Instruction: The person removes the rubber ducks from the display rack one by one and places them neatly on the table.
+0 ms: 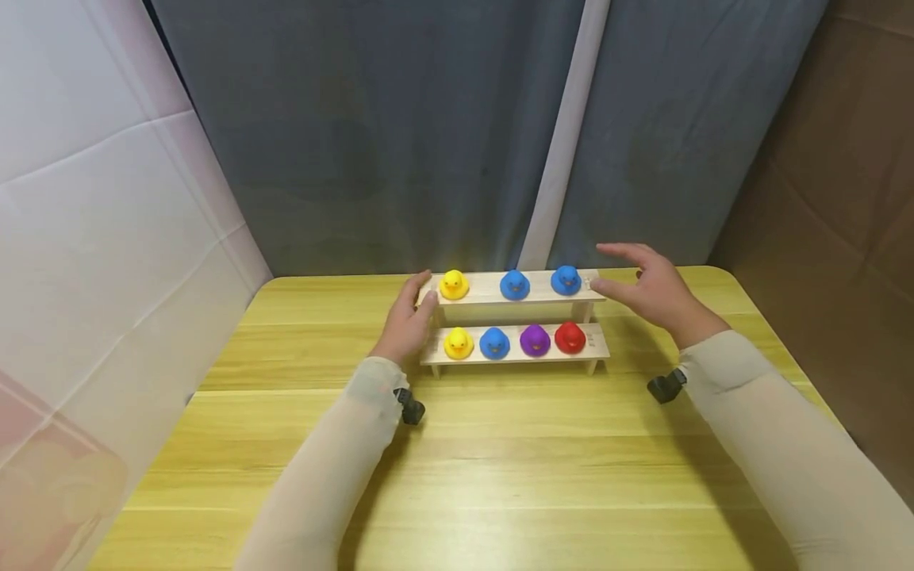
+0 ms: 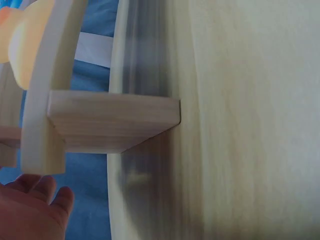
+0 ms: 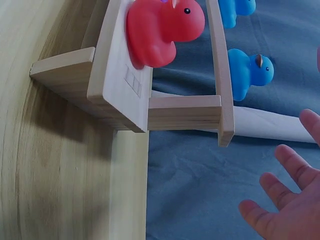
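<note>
Two light wooden shelves stand on the table, the upper shelf [image 1: 485, 291] behind the lower shelf [image 1: 514, 357]. On the upper one sit a yellow rubber duck [image 1: 453, 285] and two blue rubber ducks, one in the middle [image 1: 515, 285] and one at the right [image 1: 566, 280]. Below are a yellow duck [image 1: 458, 343], a blue duck [image 1: 494, 344], a purple duck [image 1: 535, 340] and a red duck [image 1: 570, 338]. My left hand [image 1: 408, 317] is at the upper shelf's left end, fingers loosely extended; contact is unclear. My right hand [image 1: 660, 292] is spread beside the right end, holding nothing.
The yellowish wooden table [image 1: 485, 476] extends in front of the shelves. A grey-blue curtain [image 1: 393, 143] with a pale strip [image 1: 564, 143] hangs behind. White cloth [image 1: 107, 198] is at the left and brown cloth [image 1: 835, 214] at the right.
</note>
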Action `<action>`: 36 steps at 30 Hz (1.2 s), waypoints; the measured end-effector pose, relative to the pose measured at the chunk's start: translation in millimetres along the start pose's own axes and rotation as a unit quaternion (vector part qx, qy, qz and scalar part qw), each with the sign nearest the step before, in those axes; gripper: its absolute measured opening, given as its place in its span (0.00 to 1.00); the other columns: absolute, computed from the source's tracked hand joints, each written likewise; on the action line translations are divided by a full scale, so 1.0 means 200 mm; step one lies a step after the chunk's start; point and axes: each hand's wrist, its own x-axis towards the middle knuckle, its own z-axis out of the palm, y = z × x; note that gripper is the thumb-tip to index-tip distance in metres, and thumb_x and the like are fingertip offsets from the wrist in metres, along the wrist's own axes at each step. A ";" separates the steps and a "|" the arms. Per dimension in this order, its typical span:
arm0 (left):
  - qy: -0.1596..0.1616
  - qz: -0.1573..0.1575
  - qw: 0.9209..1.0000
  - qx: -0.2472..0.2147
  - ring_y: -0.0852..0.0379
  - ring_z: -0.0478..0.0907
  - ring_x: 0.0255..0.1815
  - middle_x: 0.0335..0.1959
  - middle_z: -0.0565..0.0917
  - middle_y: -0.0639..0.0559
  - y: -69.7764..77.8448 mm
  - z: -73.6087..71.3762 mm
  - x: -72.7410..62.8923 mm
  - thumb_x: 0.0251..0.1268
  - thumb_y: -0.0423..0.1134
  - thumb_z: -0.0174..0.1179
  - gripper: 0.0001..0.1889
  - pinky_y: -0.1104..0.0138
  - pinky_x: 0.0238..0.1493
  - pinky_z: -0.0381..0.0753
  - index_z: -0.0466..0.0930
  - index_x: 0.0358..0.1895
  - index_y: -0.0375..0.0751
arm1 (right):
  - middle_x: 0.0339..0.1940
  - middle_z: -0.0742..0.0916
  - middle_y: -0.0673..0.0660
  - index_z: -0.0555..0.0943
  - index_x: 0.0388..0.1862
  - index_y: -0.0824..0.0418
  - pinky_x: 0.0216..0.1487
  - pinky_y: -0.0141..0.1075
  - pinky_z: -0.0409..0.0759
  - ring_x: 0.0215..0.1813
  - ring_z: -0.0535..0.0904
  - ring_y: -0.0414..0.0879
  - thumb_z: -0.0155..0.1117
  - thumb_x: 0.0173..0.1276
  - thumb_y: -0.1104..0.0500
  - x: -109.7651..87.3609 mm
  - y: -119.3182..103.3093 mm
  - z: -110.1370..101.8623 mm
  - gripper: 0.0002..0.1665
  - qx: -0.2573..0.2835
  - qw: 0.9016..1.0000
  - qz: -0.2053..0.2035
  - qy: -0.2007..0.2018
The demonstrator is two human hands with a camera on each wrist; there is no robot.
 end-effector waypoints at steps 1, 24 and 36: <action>0.002 -0.001 1.000 -0.001 0.48 0.52 0.87 0.86 0.57 0.51 0.00 0.01 0.00 0.86 0.53 0.46 0.30 0.49 0.85 0.53 0.57 0.84 0.53 | 0.84 0.66 0.61 0.70 0.81 0.48 0.80 0.65 0.58 0.84 0.57 0.63 0.71 0.72 0.40 0.00 0.00 0.00 0.43 0.001 1.000 0.001 -0.001; 0.051 0.031 0.996 -0.068 0.47 0.64 0.79 0.82 0.65 0.50 -0.06 0.09 0.01 0.88 0.47 0.44 0.23 0.48 0.81 0.60 0.67 0.79 0.51 | 0.83 0.67 0.61 0.74 0.77 0.49 0.80 0.66 0.58 0.84 0.57 0.64 0.73 0.71 0.43 0.06 -0.03 0.08 0.39 0.024 0.999 -0.008 -0.021; 0.054 0.028 0.995 -0.084 0.49 0.58 0.84 0.82 0.64 0.51 -0.08 0.09 -0.01 0.88 0.46 0.44 0.22 0.48 0.83 0.55 0.67 0.78 0.53 | 0.83 0.67 0.59 0.76 0.76 0.48 0.76 0.73 0.58 0.84 0.57 0.64 0.74 0.70 0.43 0.10 -0.05 0.14 0.37 0.006 0.999 0.008 -0.037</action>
